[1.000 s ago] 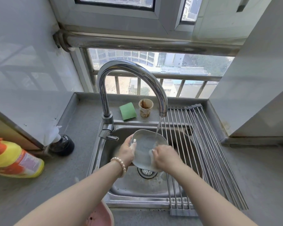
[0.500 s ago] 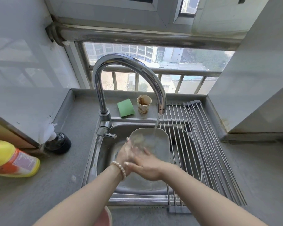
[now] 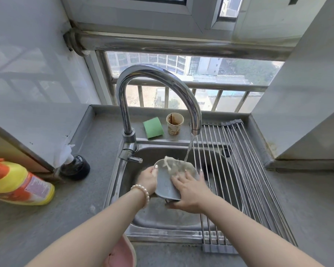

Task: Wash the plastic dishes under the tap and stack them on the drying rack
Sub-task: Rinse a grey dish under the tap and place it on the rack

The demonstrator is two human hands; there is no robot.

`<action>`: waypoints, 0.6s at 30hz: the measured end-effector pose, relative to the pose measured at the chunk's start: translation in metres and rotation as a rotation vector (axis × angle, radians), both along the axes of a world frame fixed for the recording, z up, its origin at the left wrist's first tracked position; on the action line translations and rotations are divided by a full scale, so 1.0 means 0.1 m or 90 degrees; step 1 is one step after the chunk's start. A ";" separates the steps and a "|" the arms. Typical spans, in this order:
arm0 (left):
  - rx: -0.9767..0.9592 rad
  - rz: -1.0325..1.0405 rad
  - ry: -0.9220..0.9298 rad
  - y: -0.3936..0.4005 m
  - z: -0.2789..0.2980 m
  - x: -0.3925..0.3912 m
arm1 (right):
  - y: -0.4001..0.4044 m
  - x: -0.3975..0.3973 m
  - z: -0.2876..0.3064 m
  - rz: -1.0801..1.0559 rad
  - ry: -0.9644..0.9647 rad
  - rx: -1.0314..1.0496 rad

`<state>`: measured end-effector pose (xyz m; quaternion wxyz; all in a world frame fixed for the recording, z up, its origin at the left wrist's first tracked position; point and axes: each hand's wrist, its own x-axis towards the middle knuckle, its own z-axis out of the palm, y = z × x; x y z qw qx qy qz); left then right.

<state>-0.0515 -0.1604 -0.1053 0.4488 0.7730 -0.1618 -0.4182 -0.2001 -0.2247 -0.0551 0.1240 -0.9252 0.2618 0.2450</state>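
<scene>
A grey plastic dish [image 3: 167, 185] is tilted over the steel sink [image 3: 162, 216], its back facing me, with tap [image 3: 158, 93] water running onto its far edge. My left hand [image 3: 148, 179] grips the dish's left rim, thumb over the edge. My right hand [image 3: 189, 191] lies flat on the dish's back with fingers spread. The roll-up drying rack [image 3: 239, 180] covers the sink's right side and holds nothing. A pink dish [image 3: 121, 253] peeks out at the counter's front edge, mostly hidden by my left arm.
A green sponge [image 3: 153, 127] and a stained paper cup [image 3: 174, 123] sit on the ledge behind the sink. A yellow detergent bottle [image 3: 17, 184] lies on the left counter beside a dark pump bottle [image 3: 75, 166]. Walls close in on both sides.
The dish has turned so that its back faces me. My right hand has moved from the dish's lower left onto its back, fingers spread.
</scene>
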 end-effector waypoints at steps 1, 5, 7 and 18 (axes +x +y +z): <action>-0.016 0.023 0.058 -0.01 0.01 -0.01 | -0.02 0.03 0.01 -0.004 0.003 -0.006; -0.033 0.029 0.260 -0.04 0.26 -0.06 | -0.06 0.00 0.01 -0.007 -0.049 -0.036; -0.025 -0.001 0.207 -0.04 0.28 0.00 | -0.06 -0.06 -0.02 -0.006 -0.060 -0.041; 0.154 -0.210 -0.284 0.03 0.28 0.24 | -0.08 -0.14 -0.09 -0.063 -0.090 -0.083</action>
